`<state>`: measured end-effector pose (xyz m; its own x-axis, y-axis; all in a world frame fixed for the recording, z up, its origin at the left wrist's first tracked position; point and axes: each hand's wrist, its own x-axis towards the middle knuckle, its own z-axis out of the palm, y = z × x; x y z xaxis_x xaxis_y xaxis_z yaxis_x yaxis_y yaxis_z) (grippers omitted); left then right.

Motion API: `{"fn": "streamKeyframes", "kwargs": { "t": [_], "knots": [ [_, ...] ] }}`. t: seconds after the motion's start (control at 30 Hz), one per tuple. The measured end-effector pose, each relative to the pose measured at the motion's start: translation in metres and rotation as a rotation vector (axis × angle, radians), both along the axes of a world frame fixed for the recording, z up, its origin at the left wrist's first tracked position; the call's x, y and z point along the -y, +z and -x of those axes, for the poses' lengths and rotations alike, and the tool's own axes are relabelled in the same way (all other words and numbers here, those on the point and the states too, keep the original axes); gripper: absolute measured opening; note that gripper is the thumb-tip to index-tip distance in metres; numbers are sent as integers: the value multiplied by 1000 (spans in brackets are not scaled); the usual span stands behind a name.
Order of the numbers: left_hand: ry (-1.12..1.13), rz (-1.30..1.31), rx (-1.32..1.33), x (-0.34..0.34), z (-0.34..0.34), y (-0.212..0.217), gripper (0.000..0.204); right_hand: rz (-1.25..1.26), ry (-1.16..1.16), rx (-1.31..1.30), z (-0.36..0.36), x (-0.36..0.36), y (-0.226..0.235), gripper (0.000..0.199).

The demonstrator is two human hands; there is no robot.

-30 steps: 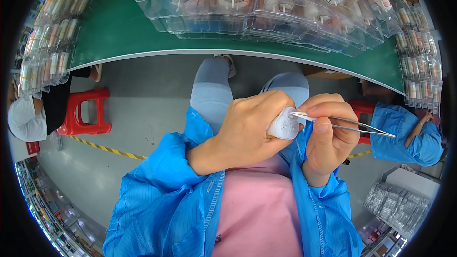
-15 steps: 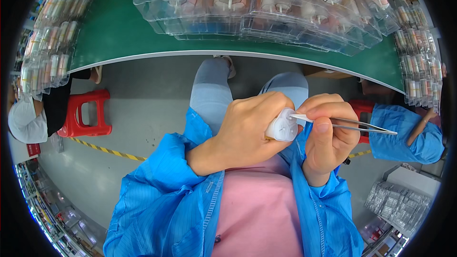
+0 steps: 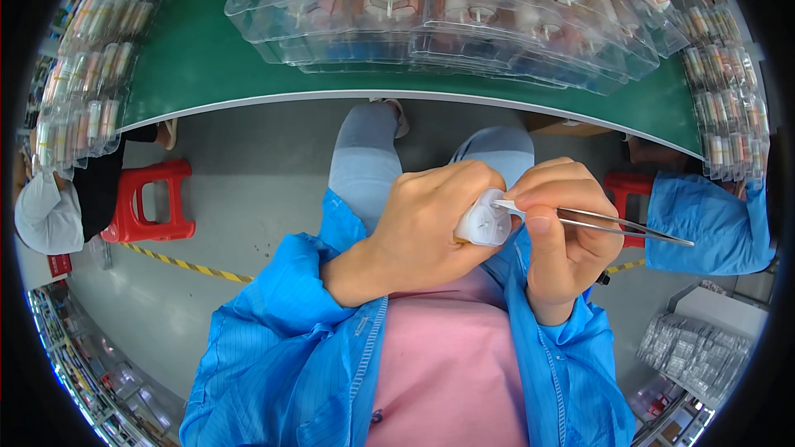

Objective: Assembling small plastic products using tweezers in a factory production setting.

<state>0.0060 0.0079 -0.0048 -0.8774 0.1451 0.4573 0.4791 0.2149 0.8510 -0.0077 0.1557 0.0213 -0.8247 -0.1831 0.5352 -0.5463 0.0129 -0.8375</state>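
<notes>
My left hand [image 3: 422, 228] is closed around a small white round plastic part [image 3: 484, 222], held over my lap. My right hand [image 3: 563, 236] pinches a pair of metal tweezers [image 3: 613, 223], whose tips rest on the top of the white part. The tweezers' long end points right. Both hands touch each other at the part. Most of the part is hidden by my left fingers.
A green workbench [image 3: 199, 66] curves across the top, loaded with clear plastic trays [image 3: 447, 8] of small parts. A red stool [image 3: 149, 199] and a seated person [image 3: 50, 207] are at left. Another person's blue sleeve [image 3: 704, 223] is at right, above stacked packets [image 3: 696, 352].
The hands have barely shifted; the white part has turned slightly in my left hand and the tweezers stay on it.
</notes>
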Motion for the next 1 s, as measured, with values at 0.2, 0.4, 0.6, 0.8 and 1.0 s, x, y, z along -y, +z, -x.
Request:
{"fn": "streamKeyframes", "kwargs": {
  "t": [0.2,0.4,0.6,0.8,1.0],
  "knots": [
    [15,49,-46,0,1,-1,27,-26,-10,0,0,-1,1,11],
    [54,175,-108,3,4,-6,27,-178,-40,-51,1,0,9,11],
    [-18,-17,2,2,3,-1,25,-23,-40,17,-4,-1,4,11],
    [-107,-132,74,3,2,2,26,116,-6,82,-10,-7,0,15],
    [-101,-148,83,3,1,1,26,141,15,106,-10,-5,-4,17]
  ]
}}
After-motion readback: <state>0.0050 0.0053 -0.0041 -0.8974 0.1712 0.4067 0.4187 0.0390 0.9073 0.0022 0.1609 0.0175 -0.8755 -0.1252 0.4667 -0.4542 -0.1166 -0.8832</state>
